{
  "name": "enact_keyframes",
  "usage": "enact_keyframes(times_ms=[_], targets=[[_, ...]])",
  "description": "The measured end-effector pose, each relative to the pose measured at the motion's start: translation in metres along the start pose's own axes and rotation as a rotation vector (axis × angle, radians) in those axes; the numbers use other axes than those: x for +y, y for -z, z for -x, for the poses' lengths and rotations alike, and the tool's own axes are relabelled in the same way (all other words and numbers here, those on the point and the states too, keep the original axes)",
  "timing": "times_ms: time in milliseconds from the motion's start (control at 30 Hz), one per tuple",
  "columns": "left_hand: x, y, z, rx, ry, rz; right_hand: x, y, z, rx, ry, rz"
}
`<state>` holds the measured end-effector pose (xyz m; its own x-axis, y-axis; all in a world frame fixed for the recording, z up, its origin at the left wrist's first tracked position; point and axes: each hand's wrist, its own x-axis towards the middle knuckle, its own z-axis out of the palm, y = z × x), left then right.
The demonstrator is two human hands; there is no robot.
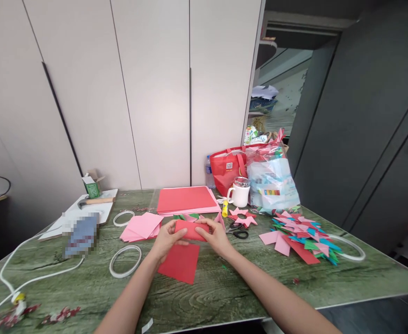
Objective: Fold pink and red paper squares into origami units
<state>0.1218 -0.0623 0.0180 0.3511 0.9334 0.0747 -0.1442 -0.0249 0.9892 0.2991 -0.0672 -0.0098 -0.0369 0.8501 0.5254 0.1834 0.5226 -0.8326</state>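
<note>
Between my two hands, above the table, a folded piece of red paper (191, 230) is held at both ends. My left hand (167, 241) pinches its left side with the thumb on the near face. On the right side, my right hand (217, 236) grips it the same way; the fingers behind the paper are partly hidden. Just below lies a flat red square of paper (180, 263) on the green table. Beyond my hands, partly covered by them, are some green and pink folded paper pieces (189, 217). Black-handled scissors (239, 233) lie right of my right hand.
Pink squares (142, 226) and two white rings (125, 261) lie left. Behind are stacked red sheets (186, 199), a glue stick (225, 208), a white mug (240, 192) and bags (273, 181). Folded paper pieces (304, 232) heap right; a hammer (95, 201) lies far left.
</note>
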Motion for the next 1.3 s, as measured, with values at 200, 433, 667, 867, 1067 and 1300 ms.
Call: enact_keyframes(times_ms=[200,433,667,867,1067,1300], targets=[[-0.003,0.000,-0.001,0.053,-0.055,0.006,-0.007,-0.003,0.002,-0.055,0.041,0.031],[0.000,-0.002,0.002,0.010,-0.074,0.001,-0.001,-0.005,0.003,0.031,0.030,0.026],[-0.006,0.000,0.000,-0.041,-0.087,0.017,0.000,-0.006,0.004,0.043,0.031,0.063],[-0.008,-0.001,-0.001,-0.001,-0.075,0.010,-0.007,-0.005,0.005,0.001,0.077,0.115],[-0.005,-0.002,0.001,0.001,-0.087,0.002,-0.007,-0.009,0.007,-0.093,-0.072,-0.071],[-0.008,-0.002,0.001,-0.043,-0.072,-0.023,0.001,-0.011,0.006,-0.076,-0.155,-0.193]])
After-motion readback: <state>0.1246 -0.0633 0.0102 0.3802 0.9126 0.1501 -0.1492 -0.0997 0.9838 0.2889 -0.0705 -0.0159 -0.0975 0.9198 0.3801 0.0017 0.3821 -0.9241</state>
